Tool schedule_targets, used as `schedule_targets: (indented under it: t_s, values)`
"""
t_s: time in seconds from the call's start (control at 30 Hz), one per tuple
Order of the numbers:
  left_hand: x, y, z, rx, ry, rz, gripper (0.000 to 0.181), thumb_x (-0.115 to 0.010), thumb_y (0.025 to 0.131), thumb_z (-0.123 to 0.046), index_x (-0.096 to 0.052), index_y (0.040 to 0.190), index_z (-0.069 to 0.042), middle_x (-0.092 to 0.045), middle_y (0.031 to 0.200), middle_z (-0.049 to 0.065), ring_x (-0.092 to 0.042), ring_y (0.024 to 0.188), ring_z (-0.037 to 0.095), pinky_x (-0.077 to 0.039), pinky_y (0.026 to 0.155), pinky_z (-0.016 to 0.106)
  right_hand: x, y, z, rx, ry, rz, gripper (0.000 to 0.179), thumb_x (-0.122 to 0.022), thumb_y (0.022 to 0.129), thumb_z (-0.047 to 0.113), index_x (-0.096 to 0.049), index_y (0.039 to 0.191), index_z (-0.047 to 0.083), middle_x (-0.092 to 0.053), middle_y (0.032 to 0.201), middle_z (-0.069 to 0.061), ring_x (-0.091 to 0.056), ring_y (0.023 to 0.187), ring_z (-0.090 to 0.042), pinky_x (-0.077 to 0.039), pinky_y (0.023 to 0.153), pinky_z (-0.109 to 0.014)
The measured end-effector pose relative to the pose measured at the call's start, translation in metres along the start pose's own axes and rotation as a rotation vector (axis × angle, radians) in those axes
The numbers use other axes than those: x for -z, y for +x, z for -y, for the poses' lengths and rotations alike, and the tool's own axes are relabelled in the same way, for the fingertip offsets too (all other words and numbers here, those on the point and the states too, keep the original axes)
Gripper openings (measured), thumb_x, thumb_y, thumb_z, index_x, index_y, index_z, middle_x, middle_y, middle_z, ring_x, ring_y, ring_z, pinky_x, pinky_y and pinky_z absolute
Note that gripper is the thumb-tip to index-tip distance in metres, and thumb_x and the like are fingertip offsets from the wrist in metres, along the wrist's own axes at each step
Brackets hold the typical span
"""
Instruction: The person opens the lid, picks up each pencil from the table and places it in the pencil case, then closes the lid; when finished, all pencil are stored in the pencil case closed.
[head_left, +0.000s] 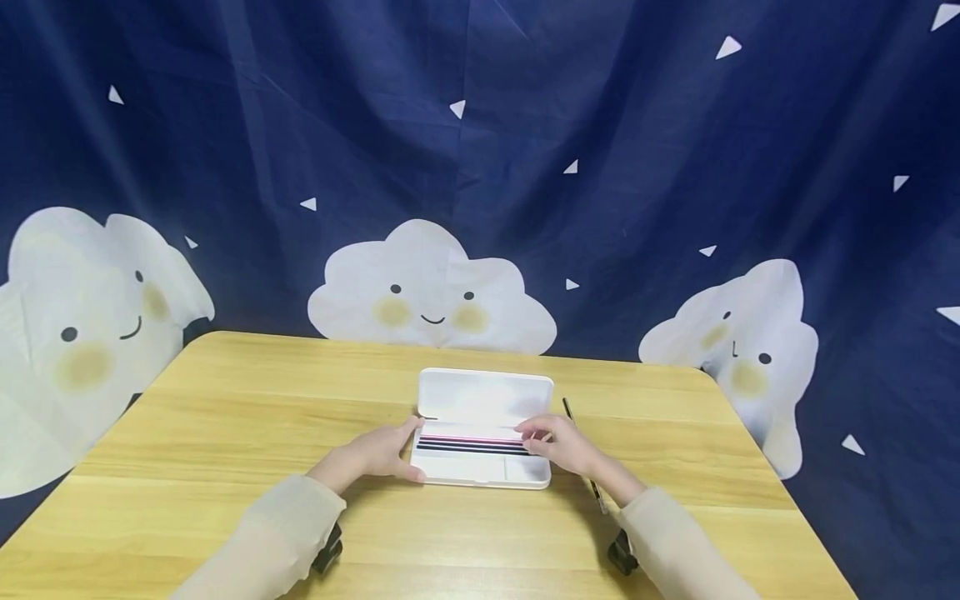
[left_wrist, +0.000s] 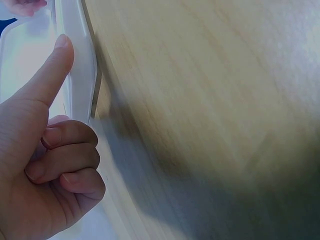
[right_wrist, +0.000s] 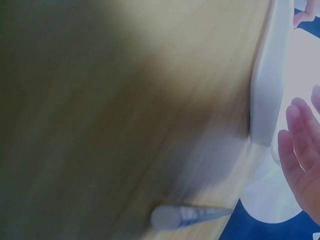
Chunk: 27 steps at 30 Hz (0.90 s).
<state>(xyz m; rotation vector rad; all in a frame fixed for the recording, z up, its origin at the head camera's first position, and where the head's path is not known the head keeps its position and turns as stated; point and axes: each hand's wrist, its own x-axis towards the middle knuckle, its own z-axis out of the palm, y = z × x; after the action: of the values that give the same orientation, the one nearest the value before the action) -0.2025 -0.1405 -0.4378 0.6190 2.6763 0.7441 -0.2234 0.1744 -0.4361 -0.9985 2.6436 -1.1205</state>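
Note:
An open white pencil case (head_left: 457, 471) lies on the table, its lid (head_left: 486, 393) tipped back. Several thin dark pencils lie lengthwise inside, along with one pinkish-red pencil (head_left: 468, 438). My left hand (head_left: 382, 450) holds the case's left end, thumb at the near corner and index finger by the hinge. In the left wrist view, that thumb (left_wrist: 52, 70) stretches along the case edge while the other fingers curl. Over the case's right end, my right hand (head_left: 561, 443) pinches the red pencil's end between thumb and index finger; the exact contact is small. Its other fingers (right_wrist: 300, 135) are fairly straight.
A dark pen (head_left: 598, 493) lies on the wooden table (head_left: 300, 392) right of the case, partly under my right forearm. Black wrist devices (head_left: 622, 554) sit below both sleeves. A blue curtain (head_left: 480, 167) with clouds hangs behind the table's far edge.

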Motion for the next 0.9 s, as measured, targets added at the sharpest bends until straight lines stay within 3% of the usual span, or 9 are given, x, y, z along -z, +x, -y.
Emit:
schedule_targets:
  t_s: [0.3,0.77,0.9]
  values:
    - [0.001,-0.001,-0.001,-0.004,-0.006,-0.002,0.084,-0.078,0.068,-0.038,-0.036,0.131,-0.002,-0.05,0.126,0.025,-0.049,0.113,0.039,-0.039,0.094,0.049,0.007,-0.011,-0.006,-0.016,0.026,0.0,0.023,-0.059,0.085,0.001,-0.061,0.105,-0.009,-0.064,0.087,-0.012,-0.06,0.08,-0.021,-0.051,0.071,-0.027]
    - [0.001,-0.002,-0.002,-0.005,-0.003,-0.007,0.085,-0.078,0.068,-0.038,-0.036,0.132,0.0,-0.05,0.124,0.026,-0.05,0.113,0.04,-0.039,0.094,0.049,0.013,-0.027,-0.022,-0.017,0.041,-0.035,0.024,-0.061,0.084,0.003,-0.063,0.106,-0.007,-0.065,0.086,-0.011,-0.057,0.079,-0.01,-0.05,0.071,-0.026]
    - [0.002,-0.002,-0.002,-0.004,-0.004,-0.004,0.086,-0.078,0.068,-0.037,-0.035,0.132,0.0,-0.049,0.126,0.026,-0.049,0.114,0.04,-0.039,0.094,0.049,0.017,-0.031,-0.025,-0.057,0.044,-0.033,0.025,-0.061,0.084,0.004,-0.062,0.107,-0.007,-0.064,0.085,-0.009,-0.055,0.077,-0.009,-0.049,0.069,-0.024]
